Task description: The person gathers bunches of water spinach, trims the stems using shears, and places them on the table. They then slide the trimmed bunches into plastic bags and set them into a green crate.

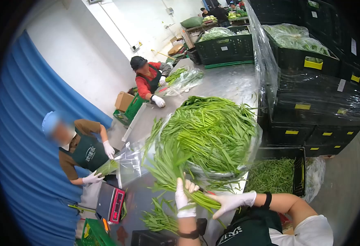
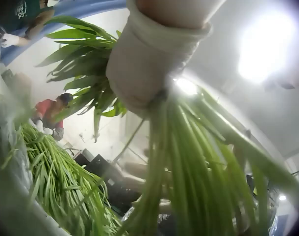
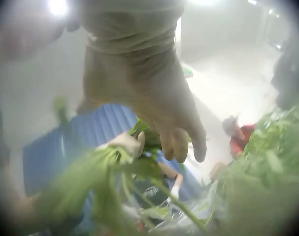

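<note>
Fingers (image 1: pixel 191 187) of left hand (image 1: pixel 185 199) grip the greens (image 1: pixel 169 168) at six o'clock, right hand (image 1: pixel 231 201) open; bunching step, stems probably need squaring.

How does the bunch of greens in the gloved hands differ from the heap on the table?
The bunch is small and gathered tight with stems aligned, gripped by the left hand with the right hand at its stem ends. The heap is far larger, loose and spread, lying on the table. Both are long-stemmed leafy greens.
</note>
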### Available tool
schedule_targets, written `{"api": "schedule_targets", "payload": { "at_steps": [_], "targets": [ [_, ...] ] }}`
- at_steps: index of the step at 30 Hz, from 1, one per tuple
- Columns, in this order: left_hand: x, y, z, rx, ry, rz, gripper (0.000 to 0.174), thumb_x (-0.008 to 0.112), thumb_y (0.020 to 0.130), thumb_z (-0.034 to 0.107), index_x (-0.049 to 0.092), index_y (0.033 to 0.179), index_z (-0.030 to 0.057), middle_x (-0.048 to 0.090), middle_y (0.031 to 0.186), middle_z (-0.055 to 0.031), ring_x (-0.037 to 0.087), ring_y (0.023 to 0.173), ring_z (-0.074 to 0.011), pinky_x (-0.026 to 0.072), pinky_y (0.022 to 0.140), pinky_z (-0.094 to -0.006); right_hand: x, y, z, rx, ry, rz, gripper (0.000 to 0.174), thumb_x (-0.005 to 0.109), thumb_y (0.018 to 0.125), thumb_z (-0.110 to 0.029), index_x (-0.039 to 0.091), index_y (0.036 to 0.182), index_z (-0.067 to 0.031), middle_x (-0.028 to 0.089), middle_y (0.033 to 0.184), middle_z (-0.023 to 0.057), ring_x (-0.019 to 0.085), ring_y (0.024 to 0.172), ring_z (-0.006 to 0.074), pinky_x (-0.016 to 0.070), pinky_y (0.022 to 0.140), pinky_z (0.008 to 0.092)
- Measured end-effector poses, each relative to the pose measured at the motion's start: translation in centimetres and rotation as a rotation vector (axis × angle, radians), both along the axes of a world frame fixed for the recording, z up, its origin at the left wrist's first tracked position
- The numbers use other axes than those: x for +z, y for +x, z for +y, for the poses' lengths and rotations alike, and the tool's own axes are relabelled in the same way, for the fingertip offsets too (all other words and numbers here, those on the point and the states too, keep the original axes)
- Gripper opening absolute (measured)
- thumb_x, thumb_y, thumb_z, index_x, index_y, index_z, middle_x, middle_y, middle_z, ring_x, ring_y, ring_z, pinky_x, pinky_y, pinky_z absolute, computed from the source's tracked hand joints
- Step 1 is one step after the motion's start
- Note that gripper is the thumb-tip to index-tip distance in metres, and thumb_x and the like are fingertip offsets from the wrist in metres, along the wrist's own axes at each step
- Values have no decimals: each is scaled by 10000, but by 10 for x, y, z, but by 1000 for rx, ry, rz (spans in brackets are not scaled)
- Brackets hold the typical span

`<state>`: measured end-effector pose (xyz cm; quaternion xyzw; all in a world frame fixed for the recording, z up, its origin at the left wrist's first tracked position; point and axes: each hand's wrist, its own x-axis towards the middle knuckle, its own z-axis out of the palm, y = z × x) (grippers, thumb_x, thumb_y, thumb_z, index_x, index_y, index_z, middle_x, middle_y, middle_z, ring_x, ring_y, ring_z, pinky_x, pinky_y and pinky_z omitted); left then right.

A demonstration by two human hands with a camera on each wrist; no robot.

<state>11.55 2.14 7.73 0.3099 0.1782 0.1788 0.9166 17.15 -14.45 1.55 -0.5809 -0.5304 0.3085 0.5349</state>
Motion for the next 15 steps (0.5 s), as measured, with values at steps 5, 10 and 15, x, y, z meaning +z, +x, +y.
{"api": "schedule_targets", "payload": {
  "at_steps": [5, 10, 15],
  "targets": [
    [-18, -4, 9, 141, -43, 157, 335, 516, 949, 372, 518, 1095, 71, 344, 655, 10, 363, 577, -109, 384, 613, -281, -11, -29, 2, 193, -471, 726, 486, 717, 775, -209, 514, 1165, -1, 650, 914, 84, 609, 816, 125, 488, 737, 262],
    [-51, -14, 26, -152, 74, 75, 901, 347, 801, 760, 354, 1392, 81, 425, 1382, -166, 479, 1205, -313, 387, 1009, -491, -1, -16, -2, 137, -256, 1001, 193, 552, 833, -76, 524, 1014, -15, 529, 664, 34, 532, 605, 146, 466, 615, 285],
    [-125, -22, 25, -648, 62, -108, 876, 470, 826, 672, 331, 1379, 7, 425, 1374, -186, 383, 1291, -321, 316, 1070, -424, -3, 17, -2, 148, -29, 1245, 146, 526, 821, -52, 504, 964, -31, 483, 647, 23, 477, 573, 144, 447, 626, 293]
  ]
}}
